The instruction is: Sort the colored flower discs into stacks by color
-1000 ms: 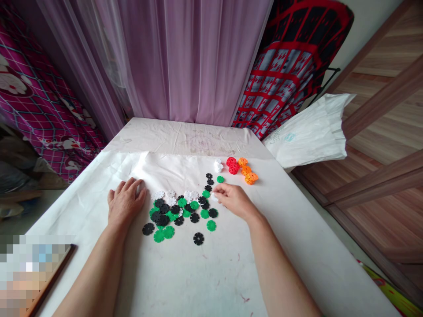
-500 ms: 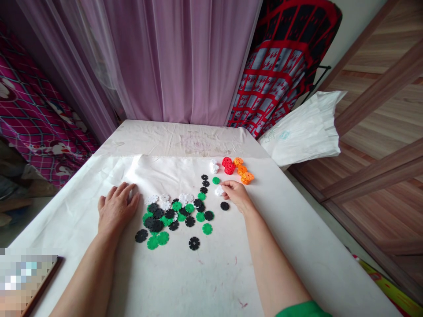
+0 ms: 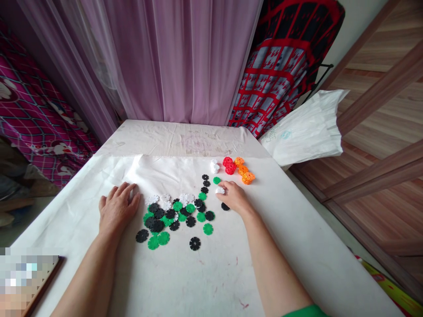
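Note:
My right hand (image 3: 233, 197) pinches a white notched disc (image 3: 220, 190), a snowflake-shaped building piece, low over the table. A black disc (image 3: 225, 206) lies partly under that hand, and a green disc (image 3: 217, 180) is just beyond its fingers. My left hand (image 3: 119, 206) rests flat on the cloth, fingers spread, with nothing in it. To its right spreads a loose heap of black discs (image 3: 156, 225), green discs (image 3: 163, 238) and white discs (image 3: 165, 198), some overlapping. Single black discs (image 3: 205, 177) trail away from the heap toward the far side.
Beyond my right hand sit white discs (image 3: 214, 166), red discs (image 3: 229, 165) and orange discs (image 3: 247, 178) in small piles. A white bag (image 3: 307, 132) stands at the table's right edge. A brown-edged object (image 3: 42, 286) lies at the near left corner of the white-covered table (image 3: 185, 281).
My right hand has shifted slightly left and turned, its fingers now reaching around the white disc and covering part of the black one. My left hand stays in place.

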Motion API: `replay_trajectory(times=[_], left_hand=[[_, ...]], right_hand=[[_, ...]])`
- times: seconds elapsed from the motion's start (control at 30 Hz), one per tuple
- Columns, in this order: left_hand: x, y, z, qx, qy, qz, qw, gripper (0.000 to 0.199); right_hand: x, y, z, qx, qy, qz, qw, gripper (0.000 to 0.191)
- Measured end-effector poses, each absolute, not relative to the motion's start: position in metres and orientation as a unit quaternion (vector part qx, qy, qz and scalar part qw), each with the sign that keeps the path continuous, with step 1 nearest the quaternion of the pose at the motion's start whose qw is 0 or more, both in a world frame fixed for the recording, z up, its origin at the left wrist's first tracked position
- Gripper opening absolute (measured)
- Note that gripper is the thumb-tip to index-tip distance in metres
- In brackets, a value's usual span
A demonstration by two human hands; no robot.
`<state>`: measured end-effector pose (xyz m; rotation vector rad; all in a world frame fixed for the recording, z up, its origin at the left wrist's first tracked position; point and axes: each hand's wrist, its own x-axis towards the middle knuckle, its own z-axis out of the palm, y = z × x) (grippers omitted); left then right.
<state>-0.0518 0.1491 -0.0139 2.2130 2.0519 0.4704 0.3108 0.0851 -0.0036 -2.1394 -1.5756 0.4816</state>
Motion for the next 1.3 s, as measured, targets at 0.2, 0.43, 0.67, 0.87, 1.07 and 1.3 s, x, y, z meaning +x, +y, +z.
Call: replay_trajectory(times=[0.2,0.43,0.67,0.87,1.07,1.3], left_hand=[[-0.052,0.148,-0.015,0.723,0.673,0.153,0.041,0.049],[-0.049,0.146,-0.011,0.722,0.672,0.160,0.043,0.048],[-0.047,0.145,-0.006,0.721,0.675,0.149,0.053,0.052],[-0.047,0.144,-0.005,0.718,0.678,0.143,0.059,0.056],[-0.047,0.145,-0.008,0.717,0.678,0.155,0.058,0.049],[-0.049,0.147,-0.009,0.717,0.678,0.152,0.055,0.053]], right_hand=[[0.306,0.082,0.001,-0.783,-0.588,0.128,0.155,0.034],[0.273,0.070,0.036,-0.712,-0.685,0.063,0.141,0.024],[0.245,0.063,0.028,-0.619,-0.774,0.106,0.079,0.023],[0.257,0.056,0.043,-0.658,-0.732,0.167,0.067,0.029],[0.256,0.051,0.052,-0.639,-0.735,0.204,0.100,0.022],[0.258,0.056,0.046,-0.643,-0.733,0.193,0.109,0.015]])
